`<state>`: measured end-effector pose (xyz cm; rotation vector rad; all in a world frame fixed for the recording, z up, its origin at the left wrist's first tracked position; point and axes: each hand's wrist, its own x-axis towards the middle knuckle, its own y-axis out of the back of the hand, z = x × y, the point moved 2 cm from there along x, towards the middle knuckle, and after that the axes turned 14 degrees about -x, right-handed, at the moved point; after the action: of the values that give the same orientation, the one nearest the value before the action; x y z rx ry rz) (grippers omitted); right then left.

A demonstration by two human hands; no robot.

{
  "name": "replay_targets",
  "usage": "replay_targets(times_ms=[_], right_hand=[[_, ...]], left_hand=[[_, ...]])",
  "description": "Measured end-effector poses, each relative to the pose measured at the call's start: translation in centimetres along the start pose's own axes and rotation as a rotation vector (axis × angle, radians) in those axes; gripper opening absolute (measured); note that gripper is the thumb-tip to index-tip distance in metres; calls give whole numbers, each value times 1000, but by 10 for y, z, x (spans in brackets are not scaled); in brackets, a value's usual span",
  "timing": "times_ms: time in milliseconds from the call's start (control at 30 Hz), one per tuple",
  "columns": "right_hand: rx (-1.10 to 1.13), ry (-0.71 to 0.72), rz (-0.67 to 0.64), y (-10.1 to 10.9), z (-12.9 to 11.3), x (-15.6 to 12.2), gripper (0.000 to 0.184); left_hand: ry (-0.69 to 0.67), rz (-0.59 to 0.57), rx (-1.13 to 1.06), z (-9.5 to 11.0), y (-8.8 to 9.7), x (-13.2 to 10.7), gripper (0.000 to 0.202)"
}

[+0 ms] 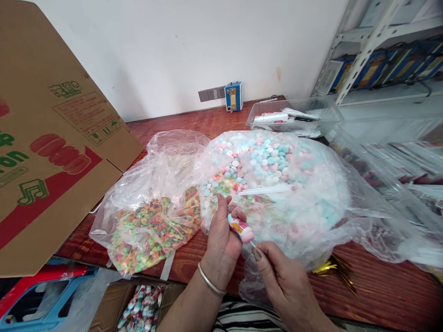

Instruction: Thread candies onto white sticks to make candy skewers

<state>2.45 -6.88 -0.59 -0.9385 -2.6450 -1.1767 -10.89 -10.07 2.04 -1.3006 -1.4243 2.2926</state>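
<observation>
My left hand [224, 237], a bangle at its wrist, is closed round a candy on a stick [241, 229]. The candy is in a printed wrapper, with a pink piece showing at its lower end. My right hand [284, 279] pinches the thin white stick below it between thumb and forefinger. Just beyond both hands lies a large clear bag of pink, blue and white round candies [275, 154]. A white plastic strip or tube [266, 190] rests on this bag. To the left is another clear bag with small colourful ring candies [152, 230].
A large cardboard box [65, 152] stands at left. Below the table edge, an open carton holds wrapped candies [141, 306]. Gold foil ties [335, 272] lie at right. A clear plastic bin [294, 115], a blue device [234, 97] and a white shelf rack [363, 55] are behind.
</observation>
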Motion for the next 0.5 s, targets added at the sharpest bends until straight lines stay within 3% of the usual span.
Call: replay_targets(times_ms=[167, 367, 500], right_hand=[[-22, -57, -13, -3, 4, 2, 17], [-107, 30, 18, 0, 2, 1, 19], [-179, 72, 38, -4, -1, 5, 22]], left_hand=[[-15, -126, 40, -17, 9, -4, 19], [-81, -96, -13, 8, 2, 8, 13], [29, -176, -47, 5, 0, 8, 20]])
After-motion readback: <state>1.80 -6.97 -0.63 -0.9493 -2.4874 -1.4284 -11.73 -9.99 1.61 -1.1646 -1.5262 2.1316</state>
